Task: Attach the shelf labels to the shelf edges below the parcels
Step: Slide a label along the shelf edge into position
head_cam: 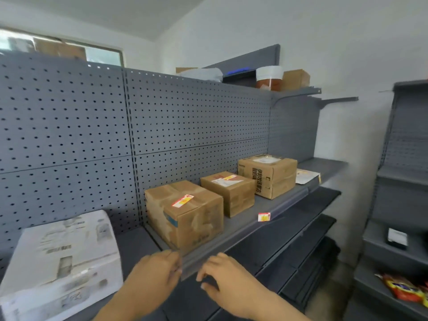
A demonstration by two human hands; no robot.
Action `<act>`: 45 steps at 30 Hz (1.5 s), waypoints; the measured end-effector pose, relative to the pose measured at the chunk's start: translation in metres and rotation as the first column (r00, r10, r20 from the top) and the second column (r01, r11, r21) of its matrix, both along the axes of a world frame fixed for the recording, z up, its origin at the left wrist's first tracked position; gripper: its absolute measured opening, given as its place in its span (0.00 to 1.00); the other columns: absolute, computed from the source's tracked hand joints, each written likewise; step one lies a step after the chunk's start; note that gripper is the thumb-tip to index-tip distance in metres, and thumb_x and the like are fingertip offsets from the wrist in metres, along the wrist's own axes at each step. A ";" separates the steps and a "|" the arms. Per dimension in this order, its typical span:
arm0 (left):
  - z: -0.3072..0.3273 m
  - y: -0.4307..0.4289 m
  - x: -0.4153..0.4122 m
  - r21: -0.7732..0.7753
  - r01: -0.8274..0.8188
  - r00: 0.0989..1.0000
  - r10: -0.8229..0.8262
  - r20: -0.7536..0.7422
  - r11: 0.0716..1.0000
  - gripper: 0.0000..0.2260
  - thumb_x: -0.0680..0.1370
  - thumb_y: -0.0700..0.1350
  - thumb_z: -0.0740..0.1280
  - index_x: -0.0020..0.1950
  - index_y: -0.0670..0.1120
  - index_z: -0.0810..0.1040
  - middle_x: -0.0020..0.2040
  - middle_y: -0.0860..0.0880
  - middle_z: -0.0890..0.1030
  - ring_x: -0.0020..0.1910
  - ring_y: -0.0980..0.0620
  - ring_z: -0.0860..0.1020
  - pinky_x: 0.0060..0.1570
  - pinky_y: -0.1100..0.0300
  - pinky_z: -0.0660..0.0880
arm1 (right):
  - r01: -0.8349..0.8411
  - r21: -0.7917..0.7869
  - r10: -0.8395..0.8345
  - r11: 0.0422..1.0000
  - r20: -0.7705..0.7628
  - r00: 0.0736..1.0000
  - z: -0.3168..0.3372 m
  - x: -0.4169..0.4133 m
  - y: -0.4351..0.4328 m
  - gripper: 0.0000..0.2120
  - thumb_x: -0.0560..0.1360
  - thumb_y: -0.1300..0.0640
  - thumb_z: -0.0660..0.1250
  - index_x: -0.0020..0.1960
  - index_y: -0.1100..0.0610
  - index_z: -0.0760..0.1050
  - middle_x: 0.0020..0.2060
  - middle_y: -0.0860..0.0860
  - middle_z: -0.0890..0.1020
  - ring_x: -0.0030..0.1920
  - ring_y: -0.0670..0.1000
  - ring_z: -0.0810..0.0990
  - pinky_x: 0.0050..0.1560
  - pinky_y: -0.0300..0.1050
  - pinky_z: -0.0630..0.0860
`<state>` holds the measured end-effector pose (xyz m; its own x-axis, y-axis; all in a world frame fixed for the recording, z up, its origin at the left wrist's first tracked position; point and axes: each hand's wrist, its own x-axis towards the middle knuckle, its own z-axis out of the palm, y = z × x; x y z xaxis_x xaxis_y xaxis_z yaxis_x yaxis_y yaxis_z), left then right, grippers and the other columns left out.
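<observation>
Both on shelf edge (231, 238) | L fingers (172, 258) pinch its end | R fingers (208, 267) half-curled, tips touching

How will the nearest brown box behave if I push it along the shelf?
The box would probably slide, not tip: it sits low and wide on the flat shelf. Its creased, taped cardboard may dent under hard pressure. Its weight cannot be told.

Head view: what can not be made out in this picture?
- Left hand: head view, motion blur and its own fingers hide whether its grip holds a label.
- Red label on the shelf edge: head view, print too small to read.
- White box: head view, print blurred, cut off by the left edge.
</observation>
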<state>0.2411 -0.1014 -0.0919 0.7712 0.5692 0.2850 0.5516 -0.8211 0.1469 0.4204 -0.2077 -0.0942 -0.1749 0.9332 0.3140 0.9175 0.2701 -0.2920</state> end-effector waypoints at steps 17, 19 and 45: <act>0.034 0.106 0.073 0.063 -0.205 0.977 0.199 0.081 0.977 0.03 0.79 0.52 0.60 0.48 0.58 0.72 0.43 0.61 0.77 0.41 0.63 0.74 0.40 0.68 0.69 | -0.128 0.016 0.129 0.992 -0.074 0.989 0.020 0.120 0.121 0.07 0.78 0.52 0.62 0.53 0.49 0.76 0.53 0.44 0.77 0.56 0.43 0.69 0.59 0.40 0.68; 0.039 0.123 0.077 0.072 -0.234 0.970 0.228 0.084 0.969 0.03 0.78 0.52 0.60 0.47 0.58 0.72 0.42 0.60 0.77 0.40 0.62 0.74 0.41 0.64 0.73 | -0.178 0.048 0.180 0.983 -0.046 0.983 0.027 0.125 0.147 0.06 0.77 0.52 0.62 0.52 0.49 0.77 0.51 0.45 0.77 0.54 0.43 0.69 0.58 0.41 0.69; 0.059 0.171 0.100 0.226 -0.416 0.908 0.391 0.149 0.881 0.07 0.78 0.46 0.59 0.50 0.49 0.76 0.46 0.52 0.78 0.42 0.53 0.74 0.43 0.58 0.72 | -0.438 -0.136 0.441 0.888 -0.016 0.898 0.062 0.117 0.304 0.16 0.74 0.51 0.68 0.60 0.48 0.70 0.51 0.44 0.67 0.53 0.45 0.66 0.50 0.42 0.66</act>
